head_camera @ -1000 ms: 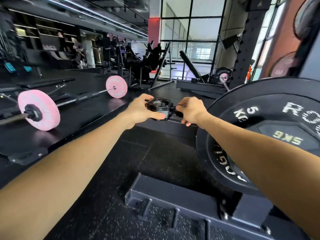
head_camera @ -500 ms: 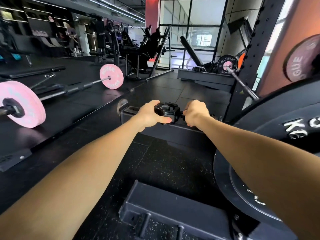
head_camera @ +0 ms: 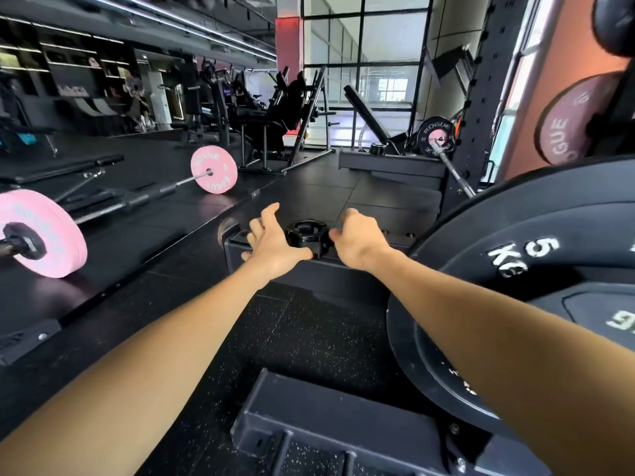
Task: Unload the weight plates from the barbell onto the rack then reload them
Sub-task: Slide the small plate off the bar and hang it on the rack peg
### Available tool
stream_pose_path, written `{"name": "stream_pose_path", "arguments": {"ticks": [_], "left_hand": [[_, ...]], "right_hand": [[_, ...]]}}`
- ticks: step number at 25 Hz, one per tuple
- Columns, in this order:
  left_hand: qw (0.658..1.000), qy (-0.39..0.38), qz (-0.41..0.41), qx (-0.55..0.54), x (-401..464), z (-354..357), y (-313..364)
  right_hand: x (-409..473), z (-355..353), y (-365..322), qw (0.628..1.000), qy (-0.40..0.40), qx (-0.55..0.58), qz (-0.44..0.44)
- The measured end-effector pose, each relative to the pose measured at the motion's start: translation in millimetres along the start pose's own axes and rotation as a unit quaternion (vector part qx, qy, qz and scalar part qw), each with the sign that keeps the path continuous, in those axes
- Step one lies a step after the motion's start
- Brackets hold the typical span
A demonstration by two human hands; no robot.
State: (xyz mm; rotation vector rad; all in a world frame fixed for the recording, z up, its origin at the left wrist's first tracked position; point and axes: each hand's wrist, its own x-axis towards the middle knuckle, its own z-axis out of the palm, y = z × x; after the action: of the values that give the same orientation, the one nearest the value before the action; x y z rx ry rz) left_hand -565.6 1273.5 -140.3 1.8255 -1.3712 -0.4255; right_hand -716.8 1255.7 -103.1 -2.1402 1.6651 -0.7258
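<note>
A black barbell collar (head_camera: 305, 233) rests on top of a low black rack beam (head_camera: 330, 273) ahead of me. My left hand (head_camera: 271, 245) is just left of it, fingers spread, thumb close under the collar. My right hand (head_camera: 359, 240) is just right of it, fingers loosely curled and off the collar. A large black 5 kg plate (head_camera: 549, 269) stands upright close at my right, partly behind my right forearm. A barbell lies on the floor at left with a near pink plate (head_camera: 44, 235) and a far pink plate (head_camera: 214, 169).
A second black steel beam with pegs (head_camera: 343, 427) lies at my feet. A perforated rack upright (head_camera: 481, 97) rises at right, with a maroon plate (head_camera: 577, 121) stored beyond it. A slanted bar with a black plate (head_camera: 434, 135) sits behind, with benches and machines farther back.
Both hands carried the collar down to the beam, gripping it. Now it rests there and both hands have opened off it. My view has tilted, bringing the 5 kg plate back in.
</note>
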Motion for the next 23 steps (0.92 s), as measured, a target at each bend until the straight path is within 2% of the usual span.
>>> {"name": "stream_pose_path", "arguments": {"ticks": [3, 7, 11, 14, 18, 23], "left_hand": [[0.999, 0.037, 0.0, -0.003, -42.2, -4.5, 7.6], [1.0, 0.004, 0.012, -0.002, -109.6, -11.9, 19.5], [0.998, -0.029, 0.045, -0.018, -183.9, -15.0, 42.8], [0.996, -0.056, 0.07, -0.027, -233.8, -2.4, 64.2], [0.988, -0.116, 0.092, -0.037, -279.7, 30.2, 87.9], [0.986, -0.125, 0.106, -0.031, -283.8, 66.9, 118.8]], "right_hand": [[-41.7, -6.2, -5.9, 0.998, -0.022, -0.012, -0.057], [-104.1, -26.1, -1.0, 0.997, -0.016, -0.017, -0.075], [-179.1, -66.1, 28.7, 0.998, 0.019, -0.029, -0.057], [-232.3, -95.8, 69.1, 0.997, 0.068, -0.04, -0.022], [-289.7, -134.8, 132.6, 0.989, 0.11, -0.058, 0.074], [-313.4, -175.9, 197.9, 0.974, 0.154, -0.049, 0.158]]}}
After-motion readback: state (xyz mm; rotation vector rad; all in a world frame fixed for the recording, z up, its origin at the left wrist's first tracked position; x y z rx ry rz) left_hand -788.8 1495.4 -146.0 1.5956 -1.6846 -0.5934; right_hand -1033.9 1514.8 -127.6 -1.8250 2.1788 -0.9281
